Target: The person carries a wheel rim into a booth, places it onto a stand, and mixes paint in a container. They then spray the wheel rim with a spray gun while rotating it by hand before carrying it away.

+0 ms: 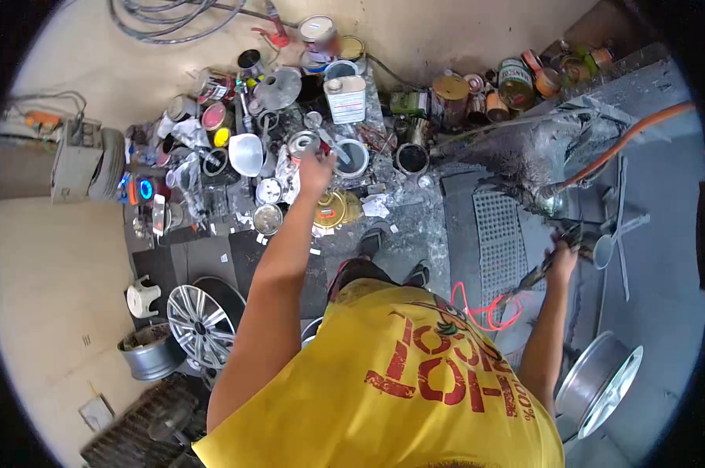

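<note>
My left hand [315, 173] reaches forward over the cluttered bench, its fingers closed at the near side of a small paint can [302, 143] with a metal rim and red label. A pale flat stirring stick [337, 148] lies beside it, leaning toward a grey paint tub [352, 159]. Out to the right, my right hand [560, 261] is wrapped round a dark spray gun with a grey metal cup [599, 251]. A dark hose [536, 277] runs back from this hand. Fingertips of both hands are partly hidden.
Paint cans, lids and rags crowd the bench [407, 214]. A white jug [346, 100] stands behind. Alloy wheels [203, 326] lean at left, another wheel [600, 386] at right. A pink-orange hose [489, 318] loops near my right arm; a paint-crusted stand [559, 152] rises beyond.
</note>
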Tool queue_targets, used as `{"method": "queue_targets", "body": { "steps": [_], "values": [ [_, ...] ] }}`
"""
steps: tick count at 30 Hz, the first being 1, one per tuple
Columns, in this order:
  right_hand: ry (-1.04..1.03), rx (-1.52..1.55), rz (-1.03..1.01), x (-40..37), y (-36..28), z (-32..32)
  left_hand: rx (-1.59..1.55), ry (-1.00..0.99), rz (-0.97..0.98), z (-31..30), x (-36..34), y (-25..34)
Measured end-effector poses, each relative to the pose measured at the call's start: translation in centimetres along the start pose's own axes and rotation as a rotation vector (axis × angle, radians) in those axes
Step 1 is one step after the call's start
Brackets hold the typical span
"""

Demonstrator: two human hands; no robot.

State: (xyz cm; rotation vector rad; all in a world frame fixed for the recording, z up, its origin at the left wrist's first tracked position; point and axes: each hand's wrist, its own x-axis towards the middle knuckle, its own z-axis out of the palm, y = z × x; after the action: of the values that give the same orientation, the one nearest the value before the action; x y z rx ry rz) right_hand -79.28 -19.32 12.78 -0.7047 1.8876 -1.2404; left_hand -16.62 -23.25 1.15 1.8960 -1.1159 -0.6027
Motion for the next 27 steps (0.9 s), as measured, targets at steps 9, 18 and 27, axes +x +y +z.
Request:
{"method": "queue_targets", "body": {
  "steps": [9,18,27],
  "values": [
    [-0.144,-0.234,0.304,-19.3,11.0,2.2,0.351,-0.261,0.255,-0.4,5.9,3.0],
    [-0.351,-0.224,0.157,-22.7,16.8,5.4,0.091,-0.477,0.405,-1.3,2.1,5.3],
    [-0.423,-0.191,0.203,-22.6,11.4,8.7,0.278,-0.472,0.494,-1.9,4.7,5.7]
  ]
}}
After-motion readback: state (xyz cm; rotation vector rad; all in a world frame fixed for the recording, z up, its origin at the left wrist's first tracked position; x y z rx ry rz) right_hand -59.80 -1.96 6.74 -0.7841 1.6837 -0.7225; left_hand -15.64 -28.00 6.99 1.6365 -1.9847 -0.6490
